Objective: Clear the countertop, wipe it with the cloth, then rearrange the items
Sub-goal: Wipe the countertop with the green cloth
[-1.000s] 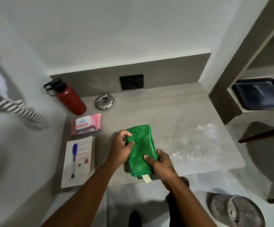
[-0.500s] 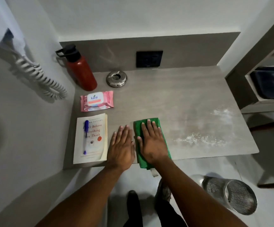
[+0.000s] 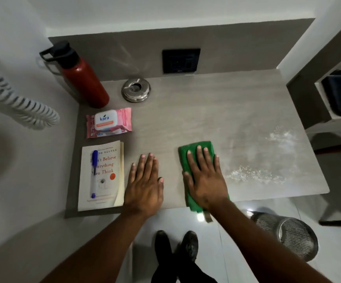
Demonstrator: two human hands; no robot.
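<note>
Green cloth (image 3: 196, 152) lies under the flat right hand (image 3: 205, 178); left hand (image 3: 145, 184) is flat, empty. White powder (image 3: 253, 172) at the right remains unwiped.

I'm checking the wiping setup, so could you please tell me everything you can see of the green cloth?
The green cloth looks like soft, napped microfibre, folded into a narrow rectangle. It lies flat on the grey countertop at its front edge, its near end hanging slightly over. The right hand presses flat on it, fingers spread. White powder lies to its right, not touching.
</note>
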